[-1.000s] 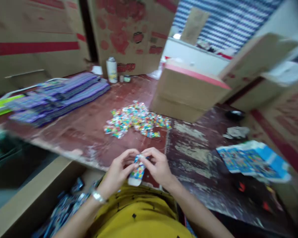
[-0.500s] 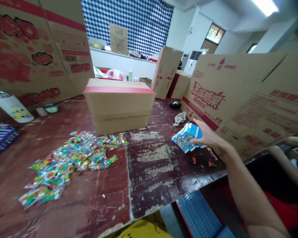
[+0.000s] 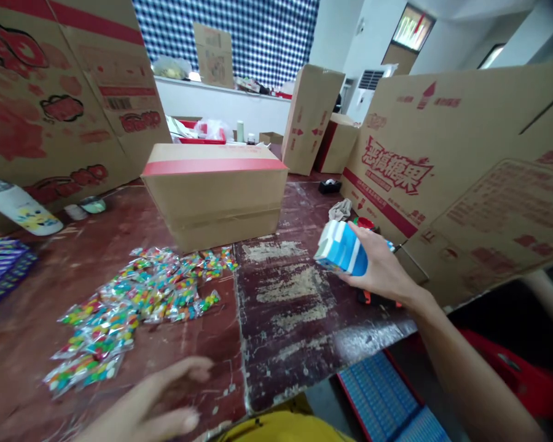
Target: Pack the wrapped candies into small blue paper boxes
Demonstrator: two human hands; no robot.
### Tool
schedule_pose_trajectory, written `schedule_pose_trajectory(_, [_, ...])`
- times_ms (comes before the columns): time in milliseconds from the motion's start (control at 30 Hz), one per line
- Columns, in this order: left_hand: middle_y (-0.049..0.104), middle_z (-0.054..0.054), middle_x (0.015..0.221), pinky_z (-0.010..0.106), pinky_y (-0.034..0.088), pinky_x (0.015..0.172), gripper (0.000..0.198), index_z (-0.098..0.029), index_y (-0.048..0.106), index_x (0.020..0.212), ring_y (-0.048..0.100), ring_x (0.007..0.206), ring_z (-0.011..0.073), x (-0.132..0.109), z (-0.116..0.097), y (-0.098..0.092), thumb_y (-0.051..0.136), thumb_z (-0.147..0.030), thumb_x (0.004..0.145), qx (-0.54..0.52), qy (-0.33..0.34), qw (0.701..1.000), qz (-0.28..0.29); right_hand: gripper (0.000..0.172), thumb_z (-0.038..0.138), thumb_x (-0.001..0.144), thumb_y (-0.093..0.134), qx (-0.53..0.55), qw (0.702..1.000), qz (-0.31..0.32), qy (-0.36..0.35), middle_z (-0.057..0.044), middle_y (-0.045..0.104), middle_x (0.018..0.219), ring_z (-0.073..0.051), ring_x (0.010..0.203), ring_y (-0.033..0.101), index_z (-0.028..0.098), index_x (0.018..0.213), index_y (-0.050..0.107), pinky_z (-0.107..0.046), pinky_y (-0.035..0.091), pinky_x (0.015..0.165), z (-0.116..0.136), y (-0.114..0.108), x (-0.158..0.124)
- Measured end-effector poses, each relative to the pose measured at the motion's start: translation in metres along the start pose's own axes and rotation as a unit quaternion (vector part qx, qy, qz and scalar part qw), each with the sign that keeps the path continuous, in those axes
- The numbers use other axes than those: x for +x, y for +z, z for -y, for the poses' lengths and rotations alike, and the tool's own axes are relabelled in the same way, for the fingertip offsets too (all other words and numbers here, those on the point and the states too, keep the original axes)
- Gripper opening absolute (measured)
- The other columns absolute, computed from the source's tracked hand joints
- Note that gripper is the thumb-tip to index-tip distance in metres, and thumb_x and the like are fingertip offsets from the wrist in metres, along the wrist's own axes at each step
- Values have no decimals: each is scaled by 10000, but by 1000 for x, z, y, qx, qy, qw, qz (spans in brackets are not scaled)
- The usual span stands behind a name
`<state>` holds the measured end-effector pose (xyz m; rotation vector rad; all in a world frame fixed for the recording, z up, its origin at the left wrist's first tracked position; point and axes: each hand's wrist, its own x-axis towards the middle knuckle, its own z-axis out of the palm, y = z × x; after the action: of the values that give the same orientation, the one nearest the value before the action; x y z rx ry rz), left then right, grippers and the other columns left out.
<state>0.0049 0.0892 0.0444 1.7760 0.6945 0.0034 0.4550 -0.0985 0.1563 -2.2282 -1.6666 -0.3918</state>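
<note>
My right hand grips a stack of blue-and-white printed packaging with thumb below and fingers over the top, raised above the right part of the table. Whether these are pouches or flat cartons I cannot tell. My left hand, slightly blurred, is over the near edge of the table with thumb and fingers apart and nothing in it. Beyond it lies a spread pile of small clear bags of colourful candy. Behind the pile stands a cardboard box with a red stripe.
Large cardboard sheets stand at right and left. A white flask and a purple striped box lie at left. A grey cloth and a black tape dispenser sit beyond my right hand. Below the table edge is a red crate.
My right hand has lifted the blue-and-white packaging from the table and tilted it. My left hand has come into view at the lower left. The camera has shifted slightly.
</note>
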Motion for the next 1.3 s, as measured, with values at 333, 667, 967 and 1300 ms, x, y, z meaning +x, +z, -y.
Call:
schedule_pose_trajectory(333, [489, 146, 1416, 484, 448, 1045, 687, -227, 391, 1385, 503, 1275, 289, 109, -92, 47, 716, -267, 781, -169, 204, 961, -78, 982, 402, 639, 774, 361, 932, 20, 0, -111, 375, 1482, -335, 1365, 336, 219, 1473, 290, -508, 268, 1136, 125, 37, 4])
schedule_pose_trajectory(667, [424, 132, 1473, 473, 392, 1089, 962, -217, 201, 1496, 472, 1302, 299, 112, -51, 29, 759, -366, 727, -130, 143, 971, -139, 426, 554, 811, 579, 731, 557, 158, 362, -56, 741, 906, -248, 835, 683, 189, 1008, 674, -383, 543, 757, 150, 159, -40])
schedule_pose_trajectory(967, [355, 137, 1507, 490, 316, 1139, 747, -229, 225, 1488, 361, 1382, 303, 126, -26, 51, 602, -363, 857, 146, 110, 964, -195, 245, 349, 892, 515, 234, 926, 123, 268, -63, 720, 977, -220, 882, 660, 207, 1015, 672, -327, 488, 806, 45, 118, -65])
schedule_pose_trajectory(1300, [291, 76, 1556, 547, 306, 1134, 478, -255, 451, 1391, 187, 1455, 310, 118, -12, 32, 473, -183, 918, 382, 298, 871, -81, 508, 491, 971, 262, -145, 845, 288, 428, -170, 676, 1024, -279, 885, 662, 189, 1301, 502, -367, 467, 732, -78, 85, -123])
